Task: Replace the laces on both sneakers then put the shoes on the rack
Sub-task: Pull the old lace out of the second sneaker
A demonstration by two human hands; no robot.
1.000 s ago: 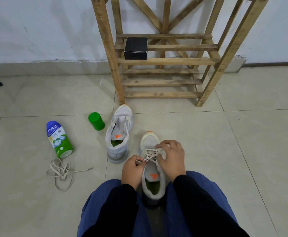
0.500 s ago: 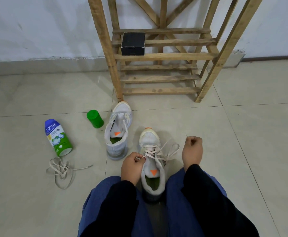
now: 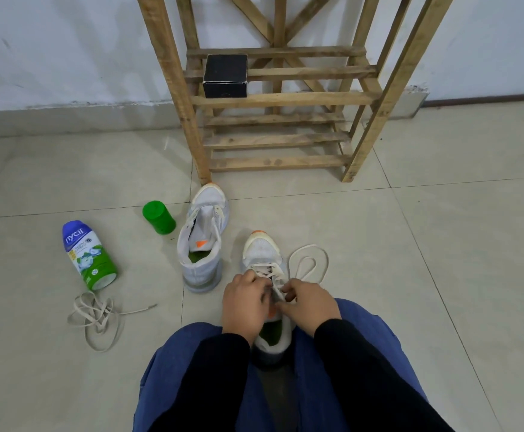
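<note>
1. Back from its reach to the side, in the head view the right hand [image 3: 309, 307] meets the left hand [image 3: 245, 302] over the near sneaker [image 3: 262, 251] between the knees; both pinch its lace [image 3: 309, 263].
2. Head view: the second sneaker [image 3: 203, 241] stands on the floor [image 3: 410, 244] before the rack [image 3: 276, 98], by its left leg.

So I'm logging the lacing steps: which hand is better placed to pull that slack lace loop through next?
Right, probably. The lace loops slack right of the near sneaker, just beyond the right hand; the left hand is across the shoe.
</note>
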